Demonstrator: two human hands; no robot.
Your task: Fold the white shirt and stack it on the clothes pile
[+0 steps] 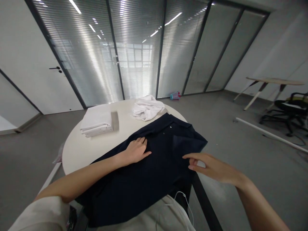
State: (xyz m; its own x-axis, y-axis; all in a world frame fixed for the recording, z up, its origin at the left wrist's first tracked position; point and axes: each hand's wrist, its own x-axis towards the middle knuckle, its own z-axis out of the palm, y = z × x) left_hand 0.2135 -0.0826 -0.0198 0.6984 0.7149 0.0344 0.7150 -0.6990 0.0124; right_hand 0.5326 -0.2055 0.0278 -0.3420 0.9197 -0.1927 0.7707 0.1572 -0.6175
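A dark navy shirt [154, 166] with a collar and small pale buttons is spread over the near right part of the round white table [74, 150], its lower part hanging over the near edge towards my lap. My left hand [137, 150] rests on the middle of the shirt, palm down, thumb apart from the fingers. Beside the shirt's right edge is my right hand [204, 164], index finger stretched towards the cloth and the other fingers loosely bent. A gap shows between its thumb and fingers, with no cloth between them. Whether the index fingertip touches the shirt, I cannot tell.
A stack of folded white cloths [97, 121] stands on the table's left side. A crumpled white cloth [148, 107] lies at the back. Below my right hand runs a dark bar [204, 202]. A small basket [175, 95] sits on the floor by the glass wall.
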